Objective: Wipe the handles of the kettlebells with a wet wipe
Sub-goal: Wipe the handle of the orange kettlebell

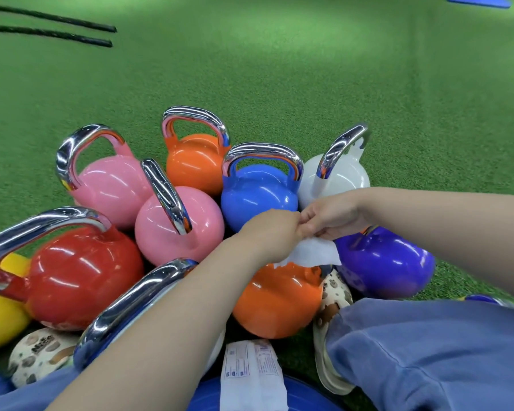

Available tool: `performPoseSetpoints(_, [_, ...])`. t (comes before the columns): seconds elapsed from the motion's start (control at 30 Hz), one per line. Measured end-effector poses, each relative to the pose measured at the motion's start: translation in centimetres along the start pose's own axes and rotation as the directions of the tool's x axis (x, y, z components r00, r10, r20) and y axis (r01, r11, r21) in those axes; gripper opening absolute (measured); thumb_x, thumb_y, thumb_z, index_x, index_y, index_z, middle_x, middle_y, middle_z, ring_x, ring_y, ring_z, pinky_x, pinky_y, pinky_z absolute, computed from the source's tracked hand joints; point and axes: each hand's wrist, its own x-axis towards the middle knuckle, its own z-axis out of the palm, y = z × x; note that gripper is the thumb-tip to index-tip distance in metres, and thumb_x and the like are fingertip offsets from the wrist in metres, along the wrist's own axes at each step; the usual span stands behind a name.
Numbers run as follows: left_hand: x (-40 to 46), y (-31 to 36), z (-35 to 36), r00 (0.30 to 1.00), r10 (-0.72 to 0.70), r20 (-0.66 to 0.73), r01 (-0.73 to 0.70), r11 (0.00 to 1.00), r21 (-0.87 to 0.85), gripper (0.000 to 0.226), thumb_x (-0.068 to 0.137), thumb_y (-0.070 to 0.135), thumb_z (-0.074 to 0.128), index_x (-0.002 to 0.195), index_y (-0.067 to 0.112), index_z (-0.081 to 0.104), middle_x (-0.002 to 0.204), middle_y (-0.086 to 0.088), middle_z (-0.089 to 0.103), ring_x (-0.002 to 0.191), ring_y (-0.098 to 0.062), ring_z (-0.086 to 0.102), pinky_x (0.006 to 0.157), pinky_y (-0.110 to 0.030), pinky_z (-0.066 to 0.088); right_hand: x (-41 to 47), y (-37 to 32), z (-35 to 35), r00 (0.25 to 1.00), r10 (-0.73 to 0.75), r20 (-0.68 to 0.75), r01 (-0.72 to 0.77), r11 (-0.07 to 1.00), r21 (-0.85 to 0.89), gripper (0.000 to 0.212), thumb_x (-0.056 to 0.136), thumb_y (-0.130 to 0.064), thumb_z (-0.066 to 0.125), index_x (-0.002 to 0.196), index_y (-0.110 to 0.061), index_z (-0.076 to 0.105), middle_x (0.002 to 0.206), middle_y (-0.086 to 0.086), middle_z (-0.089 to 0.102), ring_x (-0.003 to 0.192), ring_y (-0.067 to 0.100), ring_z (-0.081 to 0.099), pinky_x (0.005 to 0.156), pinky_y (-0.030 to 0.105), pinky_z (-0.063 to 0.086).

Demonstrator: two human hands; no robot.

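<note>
**Two hands readied a wet wipe over the kettlebell cluster**

Two bare hands met above a tight group of glossy, chrome-handled kettlebells standing on green artificial turf [279,84]. In the head view, the left hand [269,229] and the right hand [333,216] touched fingertip to fingertip, both with fingers curled narrowly and pinching the upper edge of a white wet wipe [312,255]. The wipe hung slack beneath them, draped over the top of the near orange kettlebell [276,301] and just beside the purple kettlebell [383,262]. Judging by the two-handed pinch, the sheet was probably being unfolded or spread before being put to a handle; it touched no chrome handle that could be seen.

Ahead stood the blue kettlebell [258,197], the far orange kettlebell [195,161], the white kettlebell [339,176], two pink kettlebells [178,223] and, to the left, the red kettlebell [80,277], their handles upright and within reach, likely gathered close so each could be wiped in turn. A white printed wipe packet [251,372] lay at the near edge of the turf, between the person's blue-trousered knees [428,351], handy for another sheet.
</note>
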Motion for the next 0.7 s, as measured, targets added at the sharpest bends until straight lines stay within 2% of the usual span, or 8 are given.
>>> performPoseSetpoints(0.07, [-0.1, -0.1, 0.3, 0.999, 0.022, 0.028, -0.025, 0.995, 0.097, 0.041, 0.097, 0.046, 0.035, 0.112, 0.015, 0.056, 0.108, -0.01, 0.062, 0.103, -0.028, 0.055, 0.073, -0.033, 0.038, -0.1, 0.1, -0.5, 0.997, 0.038, 0.067, -0.034, 0.998, -0.061, 0.041, 0.093, -0.003, 0.049, 0.062, -0.022, 0.068, 0.065, -0.013, 0.061, 0.068, 0.002, 0.052, 0.07, 0.013, 0.043])
performPoseSetpoints(0.13, [-0.3, -0.8, 0.9, 1.0, 0.024, 0.001, -0.024, 0.995, 0.094, 0.043, 0.094, 0.052, 0.036, 0.112, 0.02, 0.057, 0.107, -0.006, 0.062, 0.102, -0.025, 0.055, 0.072, -0.031, 0.037, -0.4, -0.3, -0.5, 0.994, 0.064, 0.089, -0.056, 0.995, -0.088, 0.035, 0.093, -0.006, 0.05, 0.063, -0.02, 0.063, 0.065, -0.011, 0.064, 0.065, 0.003, 0.056, 0.07, 0.015, 0.045])
performPoseSetpoints(0.27, [-0.8, -2.8, 2.1, 0.994, 0.017, -0.112, -0.02, 0.999, -0.027, 0.045, 0.095, 0.054, 0.03, 0.082, 0.017, 0.052, 0.087, -0.002, 0.058, 0.089, -0.025, 0.055, 0.071, -0.036, 0.042, 0.1, -0.9, 0.1, 0.998, 0.058, 0.01, -0.056, 0.99, -0.132, 0.025, 0.095, -0.019, 0.051, 0.07, -0.016, 0.05, 0.051, -0.013, 0.054, 0.048, 0.0, 0.05, 0.055, 0.012, 0.043])
performPoseSetpoints(0.37, [-1.2, -4.5, 2.6, 0.977, -0.042, -0.208, -0.007, 0.974, -0.228, 0.045, 0.098, 0.047, 0.025, 0.077, 0.018, 0.052, 0.076, 0.002, 0.056, 0.081, -0.023, 0.054, 0.072, -0.037, 0.043, 1.3, -1.1, 0.9, 0.996, -0.012, -0.092, 0.0, 0.991, -0.131, 0.029, 0.091, -0.033, 0.056, 0.072, -0.016, 0.044, 0.057, -0.004, 0.04, 0.051, 0.009, 0.04, 0.048, 0.016, 0.04])
performPoseSetpoints(0.47, [-1.8, -5.5, 3.6, 0.93, -0.201, -0.309, 0.03, 0.877, -0.48, 0.041, 0.1, 0.038, 0.025, 0.067, 0.024, 0.045, 0.065, 0.007, 0.046, 0.072, -0.019, 0.046, 0.065, -0.032, 0.033, 2.3, -1.8, 1.9, 0.981, -0.096, -0.168, 0.079, 0.991, -0.105, 0.026, 0.09, -0.03, 0.06, 0.071, -0.016, 0.048, 0.059, 0.0, 0.036, 0.05, 0.012, 0.035, 0.042, 0.018, 0.035])
performPoseSetpoints(0.57, [-2.1, -5.6, 5.7, 0.809, -0.429, -0.402, 0.042, 0.724, -0.688, 0.039, 0.101, 0.029, 0.026, 0.074, 0.018, 0.052, 0.075, 0.003, 0.054, 0.077, -0.018, 0.049, 0.068, -0.029, 0.032, 3.2, -2.8, 2.7, 0.97, -0.161, -0.184, 0.143, 0.984, -0.108, 0.013, 0.09, -0.025, 0.059, 0.083, -0.014, 0.06, 0.075, 0.007, 0.05, 0.065, 0.016, 0.044, 0.056, 0.019, 0.037])
performPoseSetpoints(0.63, [-1.9, -5.6, 7.1, 0.72, -0.592, -0.362, 0.035, 0.552, -0.833, 0.038, 0.099, 0.034, 0.027, 0.082, 0.017, 0.056, 0.086, -0.001, 0.058, 0.084, -0.02, 0.052, 0.075, -0.029, 0.037, 3.9, -3.2, 3.1, 0.966, -0.166, -0.198, 0.144, 0.982, -0.125, 0.018, 0.09, -0.027, 0.059, 0.094, -0.01, 0.065, 0.087, 0.011, 0.052, 0.078, 0.021, 0.044, 0.068, 0.025, 0.039])
performPoseSetpoints(0.7, [-1.4, -6.1, 8.1, 0.671, -0.682, -0.292, 0.06, 0.442, -0.895, 0.036, 0.097, 0.032, 0.028, 0.095, 0.015, 0.06, 0.095, 0.0, 0.057, 0.092, -0.017, 0.051, 0.081, -0.025, 0.036, 4.3, -3.6, 3.5, 0.962, -0.162, -0.219, 0.12, 0.973, -0.195, 0.026, 0.092, -0.032, 0.056, 0.1, -0.01, 0.065, 0.086, 0.007, 0.055, 0.076, 0.019, 0.047, 0.068, 0.022, 0.04])
